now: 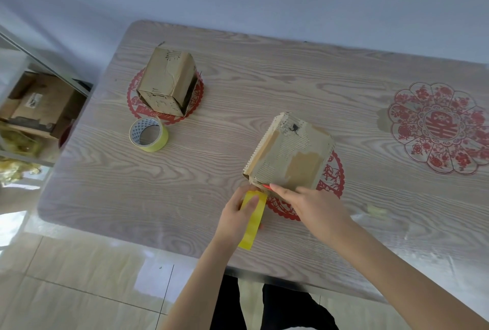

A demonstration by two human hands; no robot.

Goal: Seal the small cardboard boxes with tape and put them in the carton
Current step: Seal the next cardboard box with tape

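A worn small cardboard box (289, 152) stands near the table's front, over a red paper-cut mat. My left hand (235, 216) pinches a strip of yellow tape (252, 222) whose upper end meets the box's near-left corner. My right hand (315, 208) presses against the box's near edge, with a small red object (266, 186) showing under its fingertips; what it is I cannot tell. A second small cardboard box (168, 81) stands at the back left. The roll of yellow tape (148, 134) lies in front of it. No carton is clearly in view.
The wooden table (264, 86) has a clear cover and red paper-cut decorations (436, 128). A shelf with cardboard items (39, 102) stands at the left, beyond the table edge. Tiled floor and my dark trousers show below the near edge.
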